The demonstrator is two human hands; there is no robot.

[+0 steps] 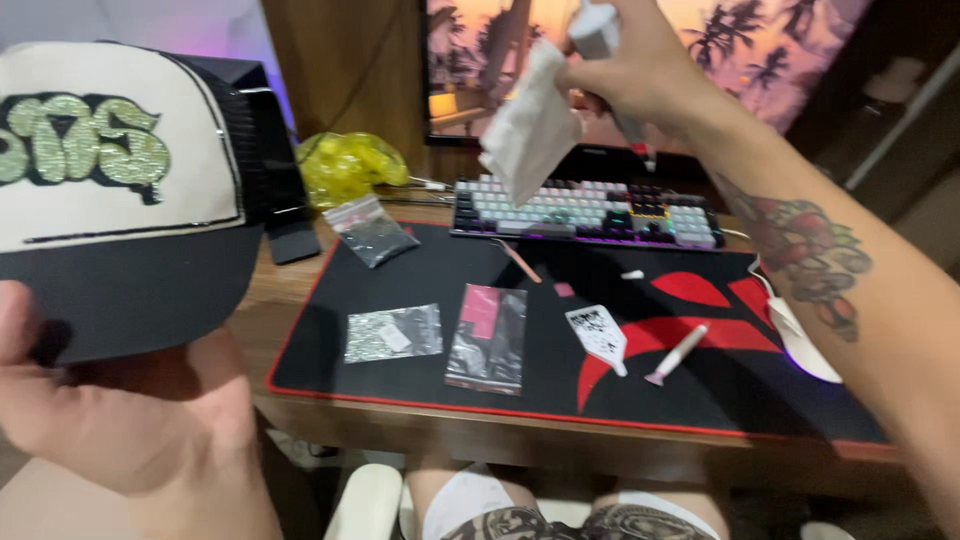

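The left hand (120, 400) gripped the cap (120, 190) by its brim while the right hand (640, 70) clutched a white cloth (530, 125) far above the keyboard (590, 210), where a loosened pinch could drop it.

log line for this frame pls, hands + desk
left hand: holds cap by brim | right hand: raised, grips white cloth | desk mat: small bags, glue tube, keyboard behind

Mat (400, 385) front edge at 6 o'clock is open. Three bags (487, 337) sit centre-left, tube (598, 335) and pen (677, 355) centre, keyboard (588, 211) blocks 12, mouse (803, 342) at 3.
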